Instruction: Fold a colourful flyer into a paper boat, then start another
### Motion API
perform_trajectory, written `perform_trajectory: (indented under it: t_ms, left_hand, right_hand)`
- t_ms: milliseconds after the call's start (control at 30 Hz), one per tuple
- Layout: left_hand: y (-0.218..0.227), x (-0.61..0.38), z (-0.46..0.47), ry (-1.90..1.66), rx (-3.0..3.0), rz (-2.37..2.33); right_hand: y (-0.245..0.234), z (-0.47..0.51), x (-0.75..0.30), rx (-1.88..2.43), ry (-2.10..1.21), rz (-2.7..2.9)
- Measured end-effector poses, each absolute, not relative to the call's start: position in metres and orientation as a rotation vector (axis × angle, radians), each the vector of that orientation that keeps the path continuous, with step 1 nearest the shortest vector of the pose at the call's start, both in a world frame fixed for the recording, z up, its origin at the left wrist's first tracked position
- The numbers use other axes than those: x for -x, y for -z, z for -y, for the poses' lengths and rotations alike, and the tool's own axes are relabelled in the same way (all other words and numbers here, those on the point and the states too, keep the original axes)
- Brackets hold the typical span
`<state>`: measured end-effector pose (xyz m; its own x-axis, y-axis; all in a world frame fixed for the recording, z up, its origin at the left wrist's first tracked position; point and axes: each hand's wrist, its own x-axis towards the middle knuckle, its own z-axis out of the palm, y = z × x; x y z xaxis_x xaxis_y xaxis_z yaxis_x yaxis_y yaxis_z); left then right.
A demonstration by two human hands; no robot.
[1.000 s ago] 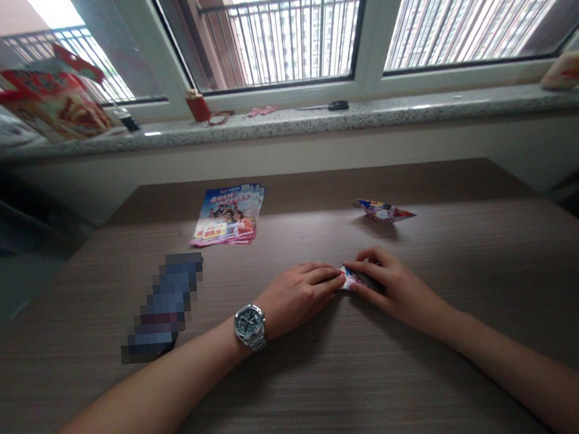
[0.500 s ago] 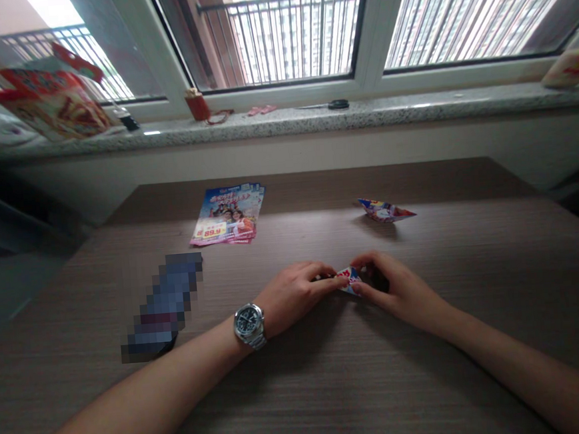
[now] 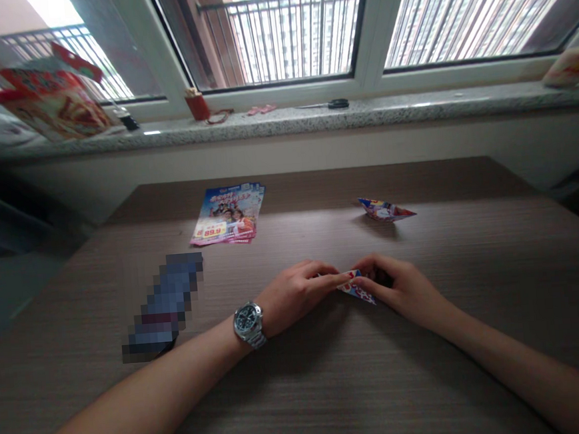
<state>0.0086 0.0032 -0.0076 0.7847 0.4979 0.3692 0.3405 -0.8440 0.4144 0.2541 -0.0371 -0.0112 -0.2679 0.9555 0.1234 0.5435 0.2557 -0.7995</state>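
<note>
A small folded piece of printed paper [image 3: 359, 290], red, white and blue, lies low over the table between my two hands. My left hand [image 3: 300, 288], with a metal watch [image 3: 248, 322] on its wrist, rests its fingers on the paper's left part. From the other side, the thumb and fingers of my right hand [image 3: 395, 284] pinch the paper's right part. The hands cover much of it. Farther back stands a separate folded paper boat-like shape [image 3: 385, 210] with pointed ends, in blue and red print.
A stack of printed flyers [image 3: 229, 215] lies at the back left of the table [image 3: 303, 396]. Nearer, a pixelated flat object [image 3: 163, 307] lies beside my left forearm. On the stone sill [image 3: 386, 110] are scissors [image 3: 337, 104], a red container [image 3: 197, 106] and a red package [image 3: 54, 102].
The folded paper has shifted; a pointed flap now sticks out toward me beneath my right thumb. Both hands stay nearly in place, with small finger movements.
</note>
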Motion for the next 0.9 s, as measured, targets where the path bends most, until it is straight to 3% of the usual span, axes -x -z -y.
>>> perform_trajectory:
  t_ms: [467,767,900]
  left_hand:
    - [-0.002,-0.014,0.0,-0.784,-1.814,-0.827]
    - [-0.002,-0.014,0.001,-0.8,-1.741,-0.791]
    - [-0.003,-0.014,0.002,-0.798,-1.758,-0.795]
  right_hand:
    - [0.019,0.039,-0.255,1.302,-1.06,1.655]
    - [0.015,0.04,-0.251,1.203,-0.92,1.706]
    - [0.016,0.041,-0.249,1.191,-1.04,1.643]
